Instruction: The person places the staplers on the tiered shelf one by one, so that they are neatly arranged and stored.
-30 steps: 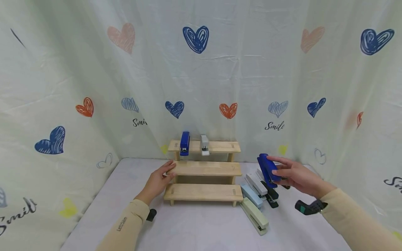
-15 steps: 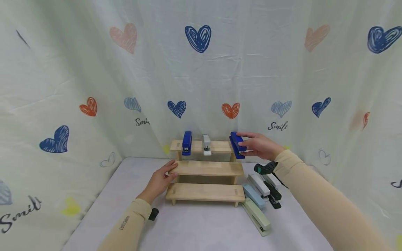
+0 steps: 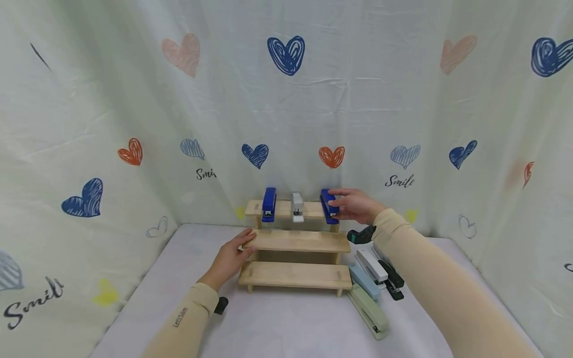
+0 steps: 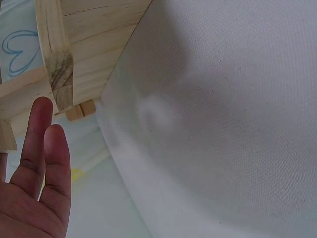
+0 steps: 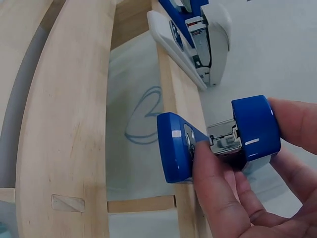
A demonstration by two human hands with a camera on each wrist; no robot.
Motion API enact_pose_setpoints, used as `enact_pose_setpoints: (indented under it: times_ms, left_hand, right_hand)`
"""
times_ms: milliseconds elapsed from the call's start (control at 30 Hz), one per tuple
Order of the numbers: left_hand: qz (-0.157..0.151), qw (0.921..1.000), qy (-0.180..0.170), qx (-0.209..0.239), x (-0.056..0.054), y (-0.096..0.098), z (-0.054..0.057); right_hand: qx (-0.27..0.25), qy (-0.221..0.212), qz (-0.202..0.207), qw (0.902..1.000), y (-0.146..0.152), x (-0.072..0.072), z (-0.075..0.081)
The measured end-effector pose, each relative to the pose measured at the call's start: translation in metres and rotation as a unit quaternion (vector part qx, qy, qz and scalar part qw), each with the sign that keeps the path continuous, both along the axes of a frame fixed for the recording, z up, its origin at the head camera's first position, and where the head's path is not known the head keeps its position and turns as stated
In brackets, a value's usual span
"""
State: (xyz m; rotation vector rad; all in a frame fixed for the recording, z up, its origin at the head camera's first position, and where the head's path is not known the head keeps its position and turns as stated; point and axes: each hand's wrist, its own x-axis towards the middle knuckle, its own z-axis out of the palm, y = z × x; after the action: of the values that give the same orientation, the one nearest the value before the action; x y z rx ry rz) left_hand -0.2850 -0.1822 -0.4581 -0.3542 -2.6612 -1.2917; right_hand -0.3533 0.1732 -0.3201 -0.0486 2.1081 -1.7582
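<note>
A three-tier wooden rack (image 3: 295,274) stands on the table in the head view. At the middle tier's left end, my left hand (image 3: 229,259) holds the plank between thumb and fingers; two straight fingers show beside the wood in the left wrist view. With thumb and fingers, my right hand (image 3: 355,205) grips a blue stapler (image 3: 329,205) at the top tier's right end. Its jaws face forward in the right wrist view, its base over the plank; full contact cannot be told. Another blue stapler (image 3: 269,204) and a white stapler (image 3: 297,206) sit along the same tier.
Right of the rack lie a pale green stapler (image 3: 369,312), a light blue stapler (image 3: 364,282), a white-grey stapler (image 3: 371,264) and a black stapler (image 3: 393,278), close together. My right forearm partly covers that group. A heart-patterned curtain (image 3: 286,109) hangs behind the table.
My right hand has carried the blue stapler from above the pile on the right, up and left to the top tier's right end. The left hand keeps its place on the rack.
</note>
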Motion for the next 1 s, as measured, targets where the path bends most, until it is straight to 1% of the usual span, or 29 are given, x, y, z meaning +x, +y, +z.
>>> enact_pose_setpoints:
  times_ms: [167,500,700,900,1000]
  left_hand:
    - [0.000,1.0000,0.002,-0.002,0.0007,-0.0002,0.0006]
    - [0.000,0.9999,0.011,-0.006,0.0012,-0.0020,-0.0005]
    - [-0.002,1.0000,-0.003,0.000,-0.0005,-0.0017,-0.0006]
    - [-0.002,1.0000,0.004,-0.002,-0.0009,-0.0014,-0.0015]
    - [-0.001,1.0000,0.003,-0.003,-0.0006,-0.0013,-0.0013]
  right_hand:
    - [0.000,0.005,-0.005,1.0000,-0.0008,0.0017,-0.0010]
    - [0.010,0.010,-0.004,0.9999,-0.0020,0.0000,-0.0036]
    - [0.010,0.013,0.001,0.9999,-0.0017,-0.0001,-0.0035]
    - [0.009,0.012,0.000,0.9999,-0.0014,0.0012,-0.0033]
    - [0.018,0.015,0.000,0.9997,-0.0014,0.0018,-0.0031]
